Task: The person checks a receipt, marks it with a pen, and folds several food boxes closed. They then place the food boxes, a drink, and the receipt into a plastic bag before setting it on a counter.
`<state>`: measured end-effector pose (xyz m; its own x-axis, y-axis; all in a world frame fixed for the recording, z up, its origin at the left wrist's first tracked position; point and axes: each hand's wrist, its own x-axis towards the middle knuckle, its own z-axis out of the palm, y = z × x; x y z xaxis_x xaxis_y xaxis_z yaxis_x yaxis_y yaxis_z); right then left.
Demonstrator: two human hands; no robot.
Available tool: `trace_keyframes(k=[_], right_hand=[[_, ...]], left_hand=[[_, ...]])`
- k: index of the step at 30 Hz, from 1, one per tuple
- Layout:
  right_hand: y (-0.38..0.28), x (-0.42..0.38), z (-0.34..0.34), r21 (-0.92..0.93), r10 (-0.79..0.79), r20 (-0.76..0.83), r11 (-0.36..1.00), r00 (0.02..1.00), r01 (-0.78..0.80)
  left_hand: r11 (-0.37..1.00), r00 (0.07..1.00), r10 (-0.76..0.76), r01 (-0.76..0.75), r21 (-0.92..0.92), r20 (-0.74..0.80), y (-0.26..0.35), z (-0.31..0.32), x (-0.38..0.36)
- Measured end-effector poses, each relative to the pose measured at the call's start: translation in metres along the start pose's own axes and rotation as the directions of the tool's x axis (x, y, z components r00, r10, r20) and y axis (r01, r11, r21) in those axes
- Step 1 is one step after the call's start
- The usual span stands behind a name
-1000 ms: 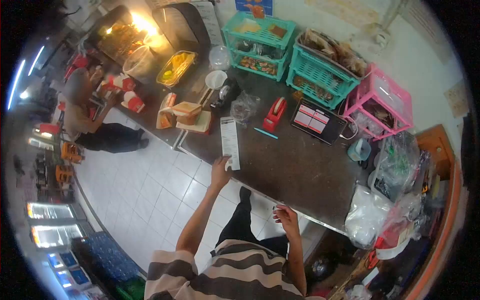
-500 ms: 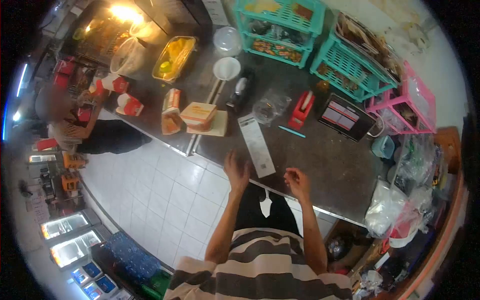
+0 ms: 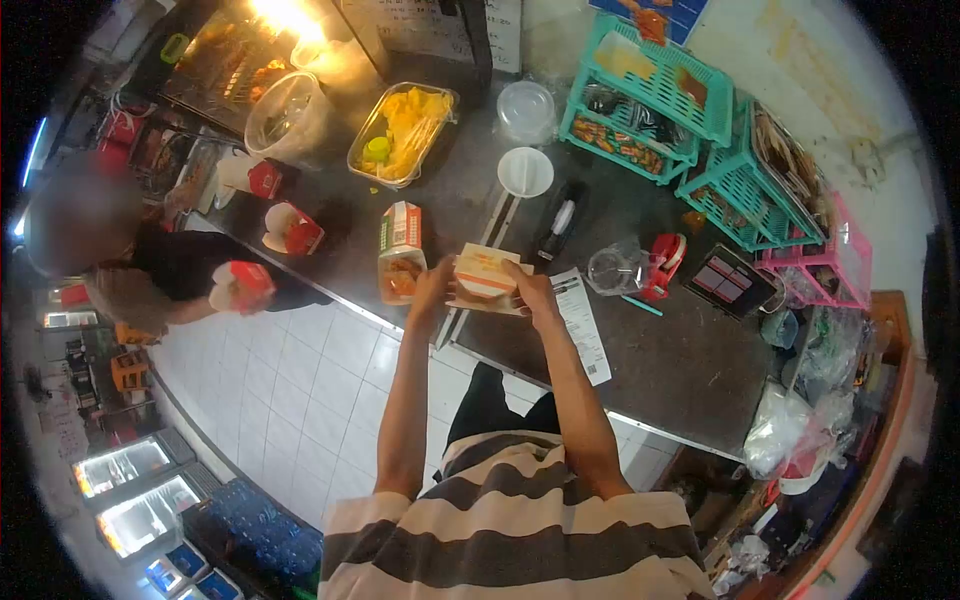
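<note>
Both of my hands are at a small cardboard takeaway box [image 3: 487, 270], white and yellow with an orange band, near the counter's front edge. My left hand [image 3: 431, 288] is closed on its left side, fingers against the cardboard. On the opposite side my right hand [image 3: 535, 292] grips it, thumb and fingers at the edge. Flat brown paper [image 3: 497, 303] shows under the box between the hands. Just left of my left hand stands an open printed carton [image 3: 400, 255] with fried food in it. A long printed receipt [image 3: 583, 330] lies beside my right wrist.
At the left a co-worker holds a red-and-white carton [image 3: 243, 288]; another carton [image 3: 292, 230] stands on the counter. Behind are a tray of yellow food [image 3: 403, 135], a white bowl [image 3: 526, 173] and green baskets [image 3: 650, 90]. A red tape dispenser [image 3: 662, 266] and tablet [image 3: 730, 287] sit right.
My hands have moved from the counter's edge up and left onto the takeaway box and closed on its sides. The co-worker has picked up a red-and-white carton. The view has shifted left.
</note>
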<state>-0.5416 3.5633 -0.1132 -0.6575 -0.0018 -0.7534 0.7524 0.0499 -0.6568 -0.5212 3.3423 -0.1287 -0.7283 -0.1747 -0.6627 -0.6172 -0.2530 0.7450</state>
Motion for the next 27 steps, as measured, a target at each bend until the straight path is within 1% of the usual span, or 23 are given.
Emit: trace_keyframes(k=[1,2,3,5,6,7,9,10,12,13,15,17,19,21,22,23,24,25,26,27], right_hand=[[0.000,0.007,0.008,-0.010,-0.007,-0.022,1.000,1.000,0.007],[0.000,0.011,0.011,0.048,0.012,-0.056,0.999,0.998,-0.009],[0.004,0.014,0.012,0.057,0.018,-0.070,0.998,0.997,-0.014],[0.010,0.014,0.012,0.186,0.007,-0.070,0.983,0.998,0.006],[0.013,0.016,0.013,0.125,0.046,-0.100,0.992,0.994,-0.033],[0.014,0.014,0.013,0.122,0.053,-0.107,0.992,0.993,-0.040],[0.014,0.011,0.014,0.126,0.100,-0.116,0.988,0.988,-0.085],[0.014,0.010,0.014,0.124,0.105,-0.116,0.988,0.988,-0.090],[0.014,0.008,0.013,0.177,0.097,-0.087,0.981,0.992,-0.080],[0.015,0.008,0.012,0.174,0.103,-0.083,0.981,0.991,-0.087],[0.015,0.010,0.011,0.259,0.135,-0.054,0.959,0.989,-0.117],[0.019,0.013,0.014,0.294,0.145,-0.119,0.950,0.982,-0.105],[0.023,0.021,0.011,0.348,0.136,-0.072,0.932,0.988,-0.103],[0.017,0.016,0.006,0.340,0.134,-0.001,0.932,0.991,-0.126],[0.009,0.007,0.008,0.347,0.158,-0.036,0.928,0.987,-0.136],[0.009,0.009,0.012,0.347,0.155,-0.032,0.928,0.987,-0.134],[0.008,0.008,0.013,0.283,0.137,-0.100,0.953,0.986,-0.104],[0.012,0.008,0.009,0.216,0.117,-0.174,0.973,0.978,-0.078],[0.020,0.013,0.006,0.192,0.100,-0.161,0.979,0.982,-0.069],[0.029,0.019,0.010,0.154,-0.006,-0.214,0.987,0.977,0.040]], left_hand=[[0.974,0.997,-0.058,0.046,0.220,0.047,0.010,0.001,0.004],[0.978,0.994,-0.067,0.049,0.203,0.081,0.009,-0.003,0.012],[0.976,0.993,-0.075,0.053,0.212,0.095,0.009,-0.005,0.013],[0.984,0.969,-0.176,0.177,0.010,0.172,0.022,0.002,0.003],[0.963,0.957,-0.249,0.261,-0.061,0.149,0.029,0.006,0.002],[0.961,0.954,-0.258,0.270,-0.062,0.154,0.028,0.006,0.003],[0.973,0.952,-0.230,0.226,0.045,0.203,0.026,0.005,0.004],[0.972,0.951,-0.235,0.231,0.044,0.203,0.021,0.002,0.009],[0.968,0.932,-0.250,0.230,0.104,0.264,0.011,-0.002,0.021],[0.966,0.932,-0.255,0.236,0.102,0.259,0.014,-0.003,0.016],[0.946,0.929,-0.289,0.241,0.215,0.229,0.032,-0.002,-0.001],[0.948,0.935,-0.279,0.231,0.218,0.221,0.031,-0.002,-0.003],[0.985,0.900,-0.113,0.156,-0.068,0.420,0.019,-0.006,0.008],[0.954,0.906,-0.185,0.258,-0.151,0.380,0.012,-0.006,0.024],[0.978,0.960,-0.153,0.181,-0.104,0.236,0.019,0.003,0.020],[0.979,0.961,-0.150,0.178,-0.104,0.233,0.021,0.001,0.021],[0.995,0.988,-0.027,0.042,-0.094,0.153,0.024,0.005,0.019],[0.993,0.992,0.095,-0.088,-0.075,0.081,0.021,0.012,0.020],[0.987,0.984,0.147,-0.140,-0.083,0.096,0.018,0.013,0.024],[0.975,0.976,0.203,-0.194,-0.104,0.080,0.011,0.014,0.022]])
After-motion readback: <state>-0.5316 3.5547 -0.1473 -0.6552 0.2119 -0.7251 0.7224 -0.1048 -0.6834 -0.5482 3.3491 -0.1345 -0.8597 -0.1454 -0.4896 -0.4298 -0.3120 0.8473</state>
